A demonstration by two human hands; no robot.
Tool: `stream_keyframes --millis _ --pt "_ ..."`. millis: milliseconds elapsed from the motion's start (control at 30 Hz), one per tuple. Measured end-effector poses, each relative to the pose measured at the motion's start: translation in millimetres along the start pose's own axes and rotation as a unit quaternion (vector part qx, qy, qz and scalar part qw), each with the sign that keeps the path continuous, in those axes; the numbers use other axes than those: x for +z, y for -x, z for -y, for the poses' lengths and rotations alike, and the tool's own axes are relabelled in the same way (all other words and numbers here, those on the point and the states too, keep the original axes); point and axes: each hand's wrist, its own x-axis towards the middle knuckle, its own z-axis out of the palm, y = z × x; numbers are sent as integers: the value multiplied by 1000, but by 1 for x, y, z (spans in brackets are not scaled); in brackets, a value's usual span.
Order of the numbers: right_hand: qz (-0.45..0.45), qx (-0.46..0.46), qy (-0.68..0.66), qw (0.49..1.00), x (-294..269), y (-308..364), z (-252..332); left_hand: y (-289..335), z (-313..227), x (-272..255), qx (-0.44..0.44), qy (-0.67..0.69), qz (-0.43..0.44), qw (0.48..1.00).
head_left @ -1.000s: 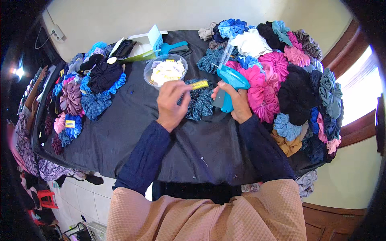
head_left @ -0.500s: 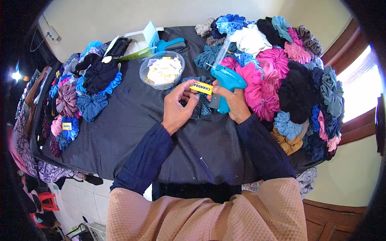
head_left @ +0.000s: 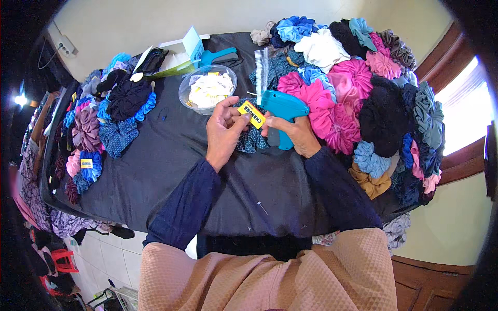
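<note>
My left hand point(head_left: 223, 135) pinches a small yellow label point(head_left: 251, 114) with dark print, thumb lying on its face. My right hand point(head_left: 303, 137) is wrapped round a teal tagging gun point(head_left: 286, 103), whose needle points left, just above the label. A strip of clear plastic fasteners point(head_left: 261, 70) stands up from the gun. My right thumb and fingertips come close to the label's right edge; whether they touch it I cannot tell. Beneath both hands lies a dark teal dotted scrunchie point(head_left: 252, 141), partly covered by them.
Behind my left hand stands a clear tub point(head_left: 185, 93) of labels. An opened box point(head_left: 179, 57) and another teal tool point(head_left: 218, 56) lie farther back. Scrunchies are heaped at the right point(head_left: 347, 98) and left point(head_left: 124, 98) of the black-covered table point(head_left: 171, 150). Loose fasteners point(head_left: 262, 208) lie near its front.
The label has tilted, its right end dropping, and shifted left with my left hand. The tagging gun has moved left and turned, bringing its needle closer above the label.
</note>
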Motion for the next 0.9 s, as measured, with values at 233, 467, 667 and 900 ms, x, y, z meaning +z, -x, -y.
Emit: stream_keyframes --millis 233,467,667,900 --pt "-9 40 -39 998 3 1 5 1 4 18 -68 55 -36 996" --pt "-19 48 -35 998 2 0 2 6 6 26 -21 33 -30 999" --pt "-14 68 -49 996 -1 1 2 5 6 18 -49 23 -69 996" --pt "-12 77 -26 997 1 1 9 4 6 13 -17 20 -79 997"
